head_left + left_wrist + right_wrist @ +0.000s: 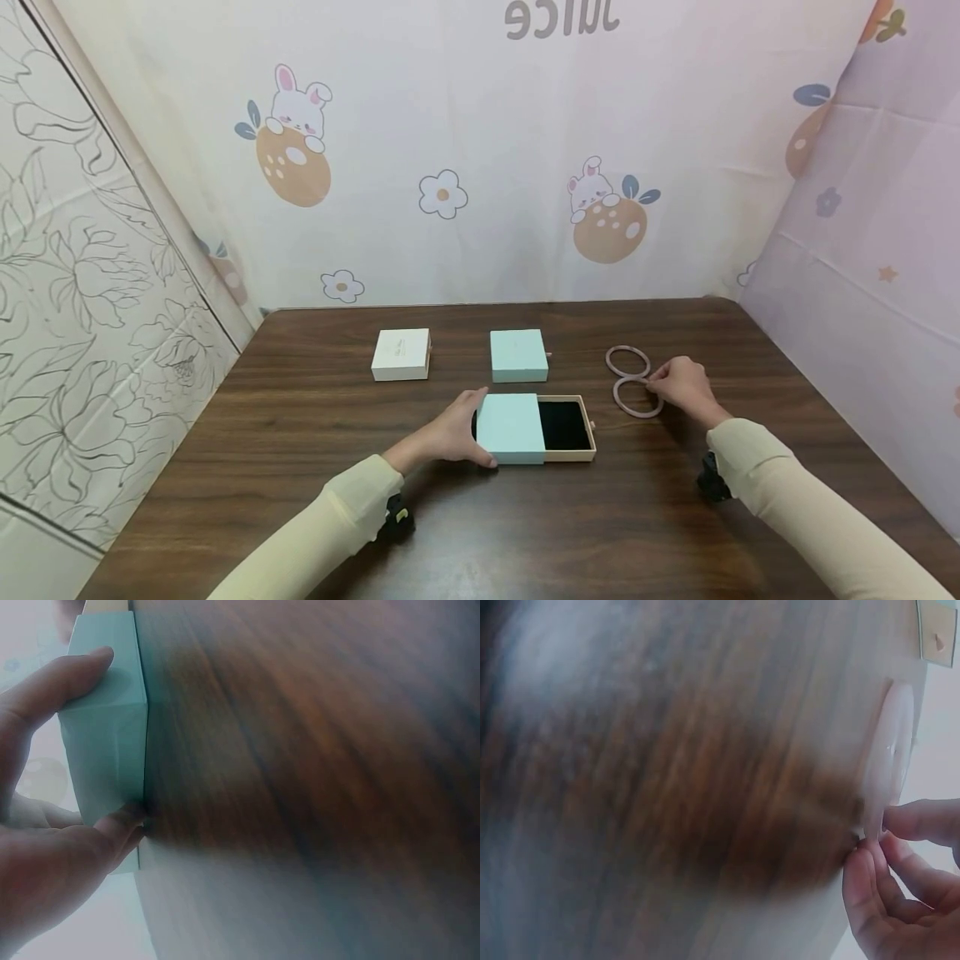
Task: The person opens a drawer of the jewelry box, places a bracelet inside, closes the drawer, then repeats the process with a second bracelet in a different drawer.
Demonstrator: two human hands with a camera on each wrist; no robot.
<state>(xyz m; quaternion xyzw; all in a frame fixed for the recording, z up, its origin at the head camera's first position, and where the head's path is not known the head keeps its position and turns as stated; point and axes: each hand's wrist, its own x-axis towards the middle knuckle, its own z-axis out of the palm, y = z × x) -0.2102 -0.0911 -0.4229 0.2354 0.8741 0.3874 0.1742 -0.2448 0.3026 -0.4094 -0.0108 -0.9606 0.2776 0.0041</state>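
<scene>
hands on separate things: the left hand [453, 429] grips the left end of a pale blue box [510, 427], thumb against its near side, while the right hand [684, 387] pinches the near ring [637, 415] between thumb and fingertips. the box sits near the middle of a dark wood table [262, 442], its drawer [588, 456] jutting out to the right and showing a black lining [564, 425]. the pinched ring lies right of the drawer, meeting the far ring [609, 360] edge to edge. behind, a second blue box [519, 355] and a white box [401, 354] stand well apart before a curtain [495, 108] printed with rabbits and flowers.
</scene>
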